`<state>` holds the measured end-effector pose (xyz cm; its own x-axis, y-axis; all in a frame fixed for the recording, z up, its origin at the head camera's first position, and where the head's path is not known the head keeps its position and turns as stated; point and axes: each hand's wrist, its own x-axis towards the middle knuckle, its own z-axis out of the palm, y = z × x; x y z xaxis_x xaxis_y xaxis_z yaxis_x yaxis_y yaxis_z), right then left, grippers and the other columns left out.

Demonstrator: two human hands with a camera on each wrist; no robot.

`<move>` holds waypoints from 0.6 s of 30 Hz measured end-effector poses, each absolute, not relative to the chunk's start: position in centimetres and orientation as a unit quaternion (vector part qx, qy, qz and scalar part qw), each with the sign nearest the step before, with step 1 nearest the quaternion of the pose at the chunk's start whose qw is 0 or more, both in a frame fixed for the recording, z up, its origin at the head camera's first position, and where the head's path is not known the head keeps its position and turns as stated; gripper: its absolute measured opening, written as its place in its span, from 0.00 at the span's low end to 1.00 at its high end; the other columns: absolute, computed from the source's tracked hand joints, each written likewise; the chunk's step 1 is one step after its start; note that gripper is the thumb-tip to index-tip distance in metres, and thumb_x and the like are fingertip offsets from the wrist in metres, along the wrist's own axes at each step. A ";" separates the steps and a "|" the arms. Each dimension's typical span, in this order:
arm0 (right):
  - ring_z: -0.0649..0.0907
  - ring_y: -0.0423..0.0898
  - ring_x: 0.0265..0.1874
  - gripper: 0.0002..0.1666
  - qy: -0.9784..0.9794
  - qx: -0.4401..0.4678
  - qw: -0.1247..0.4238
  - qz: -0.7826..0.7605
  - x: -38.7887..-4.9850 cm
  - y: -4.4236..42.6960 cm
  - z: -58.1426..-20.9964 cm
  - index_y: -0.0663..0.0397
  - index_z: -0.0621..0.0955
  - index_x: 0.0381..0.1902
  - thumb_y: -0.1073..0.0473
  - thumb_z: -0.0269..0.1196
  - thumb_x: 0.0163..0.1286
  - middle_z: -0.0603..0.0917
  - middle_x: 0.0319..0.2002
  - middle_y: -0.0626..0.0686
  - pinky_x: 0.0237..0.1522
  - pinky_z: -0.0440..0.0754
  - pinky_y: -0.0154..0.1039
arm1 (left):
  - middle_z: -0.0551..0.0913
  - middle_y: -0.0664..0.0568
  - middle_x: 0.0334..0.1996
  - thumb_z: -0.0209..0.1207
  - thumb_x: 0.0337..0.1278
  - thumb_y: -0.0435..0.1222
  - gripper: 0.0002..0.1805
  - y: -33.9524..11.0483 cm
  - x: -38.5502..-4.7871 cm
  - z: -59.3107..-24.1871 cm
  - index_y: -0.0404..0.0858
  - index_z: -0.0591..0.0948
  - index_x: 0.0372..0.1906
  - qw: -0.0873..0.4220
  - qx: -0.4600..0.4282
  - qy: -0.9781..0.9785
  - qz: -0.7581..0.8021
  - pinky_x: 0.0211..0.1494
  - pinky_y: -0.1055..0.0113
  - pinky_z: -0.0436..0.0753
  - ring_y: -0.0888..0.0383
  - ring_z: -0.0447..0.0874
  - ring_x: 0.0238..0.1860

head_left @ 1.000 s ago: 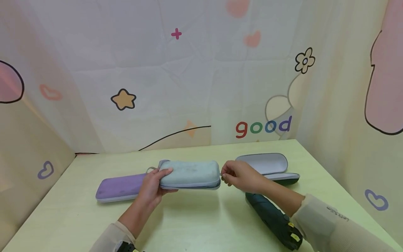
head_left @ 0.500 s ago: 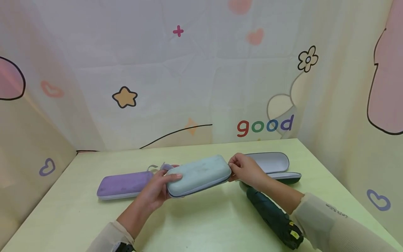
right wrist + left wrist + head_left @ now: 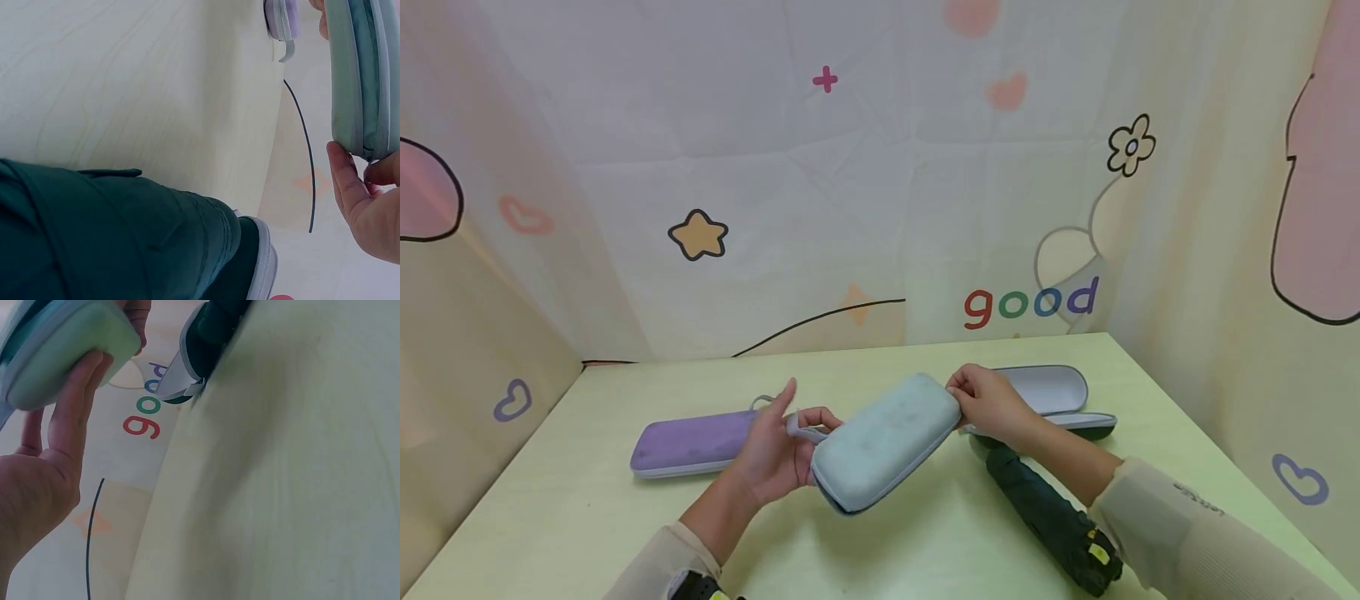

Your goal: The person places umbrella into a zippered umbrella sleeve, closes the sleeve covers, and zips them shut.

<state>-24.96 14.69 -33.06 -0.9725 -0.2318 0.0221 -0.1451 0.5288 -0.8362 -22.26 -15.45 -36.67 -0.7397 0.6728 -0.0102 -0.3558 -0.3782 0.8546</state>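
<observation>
Above the pale surface (image 3: 895, 558), the blue case (image 3: 887, 442), likely light, firm-shelled and best held by its long sides, tilts between the right hand (image 3: 991, 406), pinching its two-o'clock end, and the loosely spread left hand (image 3: 775, 454) at nine o'clock.

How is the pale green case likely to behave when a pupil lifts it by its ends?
The pale green case should stay stiff, since it keeps its flat, rounded shape while tilted. It may be fairly light: the right hand pinches at one end. It probably won't be very slippery, as its surface looks matte.
</observation>
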 end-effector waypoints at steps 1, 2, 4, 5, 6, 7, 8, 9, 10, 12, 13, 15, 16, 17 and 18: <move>0.83 0.48 0.28 0.06 0.876 -0.115 0.043 -0.467 -25.0 14.6 -33.1 0.66 0.74 0.44 0.67 0.55 0.74 0.80 0.35 0.58 0.39 0.85 0.46 | 0.83 0.55 0.34 0.37 0.73 0.59 0.31 -15.4 -22.3 -36.6 0.43 0.82 0.34 0.318 0.173 0.476 0.802 0.30 0.65 0.81 0.60 0.82 0.27; 0.82 0.47 0.28 0.06 0.879 -0.126 0.040 -0.458 -25.0 14.6 -33.1 0.66 0.75 0.44 0.66 0.55 0.74 0.80 0.34 0.57 0.38 0.85 0.45 | 0.82 0.56 0.32 0.41 0.74 0.54 0.26 -15.3 -22.4 -36.6 0.44 0.82 0.31 0.319 0.171 0.499 0.787 0.29 0.66 0.81 0.61 0.81 0.27; 0.80 0.47 0.27 0.05 0.885 -0.149 0.033 -0.441 -25.0 14.4 -33.1 0.64 0.75 0.43 0.66 0.56 0.73 0.80 0.33 0.56 0.35 0.85 0.43 | 0.80 0.58 0.29 0.48 0.71 0.44 0.16 -14.9 -22.6 -36.4 0.43 0.79 0.29 0.324 0.170 0.554 0.748 0.27 0.68 0.79 0.63 0.79 0.24; 0.80 0.47 0.26 0.05 0.888 -0.163 0.027 -0.430 -24.9 14.2 -33.0 0.64 0.76 0.42 0.66 0.57 0.73 0.80 0.31 0.55 0.33 0.84 0.41 | 0.79 0.59 0.26 0.52 0.68 0.41 0.10 -14.7 -22.6 -36.3 0.43 0.77 0.30 0.327 0.167 0.578 0.728 0.26 0.69 0.78 0.64 0.77 0.22; 0.79 0.46 0.25 0.04 0.891 -0.178 0.020 -0.418 -24.9 14.1 -32.9 0.63 0.76 0.41 0.65 0.57 0.73 0.80 0.29 0.54 0.31 0.83 0.40 | 0.79 0.59 0.25 0.55 0.65 0.39 0.05 -14.6 -22.7 -36.2 0.42 0.76 0.34 0.332 0.168 0.600 0.708 0.25 0.70 0.77 0.65 0.75 0.21; 0.78 0.46 0.24 0.04 0.893 -0.192 0.014 -0.407 -24.9 13.9 -32.8 0.63 0.76 0.40 0.65 0.58 0.72 0.79 0.28 0.53 0.29 0.82 0.39 | 0.79 0.58 0.26 0.58 0.61 0.37 0.06 -14.4 -22.7 -36.1 0.41 0.75 0.39 0.339 0.169 0.617 0.690 0.25 0.71 0.76 0.66 0.74 0.20; 0.78 0.46 0.23 0.04 0.894 -0.205 0.008 -0.398 -24.8 13.8 -32.7 0.63 0.76 0.39 0.66 0.58 0.72 0.79 0.27 0.52 0.28 0.81 0.38 | 0.79 0.57 0.26 0.60 0.59 0.37 0.12 -14.1 -22.8 -36.0 0.40 0.73 0.45 0.346 0.171 0.628 0.676 0.24 0.72 0.74 0.66 0.72 0.19; 0.77 0.45 0.23 0.03 0.895 -0.213 0.004 -0.392 -24.8 13.7 -32.5 0.62 0.77 0.38 0.65 0.58 0.72 0.78 0.26 0.51 0.28 0.81 0.37 | 0.79 0.56 0.27 0.62 0.57 0.37 0.20 -13.9 -22.8 -35.9 0.39 0.70 0.52 0.352 0.172 0.636 0.664 0.23 0.72 0.73 0.66 0.71 0.19; 0.77 0.45 0.23 0.03 0.896 -0.222 0.000 -0.385 -24.8 13.5 -32.4 0.62 0.77 0.38 0.65 0.59 0.72 0.78 0.26 0.51 0.27 0.80 0.36 | 0.81 0.54 0.30 0.63 0.56 0.38 0.27 -13.7 -22.8 -35.7 0.39 0.67 0.59 0.358 0.174 0.640 0.657 0.23 0.72 0.75 0.66 0.73 0.20; 0.77 0.44 0.23 0.03 0.897 -0.240 -0.006 -0.371 -24.8 13.2 -32.2 0.61 0.77 0.37 0.65 0.59 0.71 0.79 0.26 0.50 0.27 0.80 0.35 | 0.83 0.49 0.38 0.64 0.57 0.41 0.37 -13.3 -22.9 -35.5 0.39 0.61 0.68 0.368 0.179 0.647 0.643 0.25 0.70 0.79 0.63 0.79 0.24; 0.77 0.44 0.23 0.03 0.897 -0.251 -0.009 -0.364 -24.7 13.1 -32.0 0.61 0.77 0.37 0.65 0.60 0.71 0.79 0.27 0.50 0.27 0.80 0.35 | 0.83 0.47 0.40 0.64 0.57 0.42 0.39 -13.0 -23.0 -35.4 0.39 0.60 0.70 0.373 0.182 0.651 0.636 0.27 0.68 0.82 0.60 0.83 0.28; 0.77 0.43 0.25 0.03 0.896 -0.273 -0.014 -0.351 -24.8 12.9 -31.7 0.60 0.77 0.37 0.65 0.60 0.71 0.79 0.28 0.50 0.29 0.80 0.34 | 0.82 0.44 0.45 0.64 0.58 0.44 0.39 -12.6 -23.0 -35.2 0.38 0.62 0.70 0.377 0.188 0.659 0.623 0.34 0.61 0.85 0.53 0.86 0.36; 0.76 0.43 0.25 0.02 0.894 -0.289 -0.018 -0.343 -24.8 12.8 -31.6 0.59 0.77 0.37 0.65 0.60 0.71 0.79 0.28 0.49 0.29 0.80 0.34 | 0.82 0.43 0.47 0.64 0.58 0.45 0.38 -12.4 -23.0 -35.2 0.37 0.63 0.69 0.377 0.192 0.663 0.617 0.37 0.57 0.85 0.50 0.86 0.40; 0.76 0.43 0.25 0.02 0.891 -0.306 -0.024 -0.334 -24.9 12.8 -31.4 0.59 0.77 0.36 0.66 0.60 0.71 0.79 0.28 0.49 0.29 0.79 0.34 | 0.81 0.43 0.48 0.65 0.57 0.44 0.37 -12.3 -23.0 -35.1 0.36 0.65 0.68 0.375 0.195 0.668 0.613 0.38 0.55 0.85 0.48 0.86 0.42; 0.76 0.43 0.26 0.02 0.888 -0.323 -0.029 -0.327 -24.9 12.7 -31.1 0.58 0.76 0.36 0.66 0.60 0.70 0.79 0.28 0.48 0.30 0.79 0.34 | 0.81 0.42 0.48 0.66 0.56 0.43 0.36 -12.2 -23.0 -35.1 0.36 0.66 0.67 0.372 0.197 0.671 0.611 0.40 0.53 0.85 0.47 0.85 0.44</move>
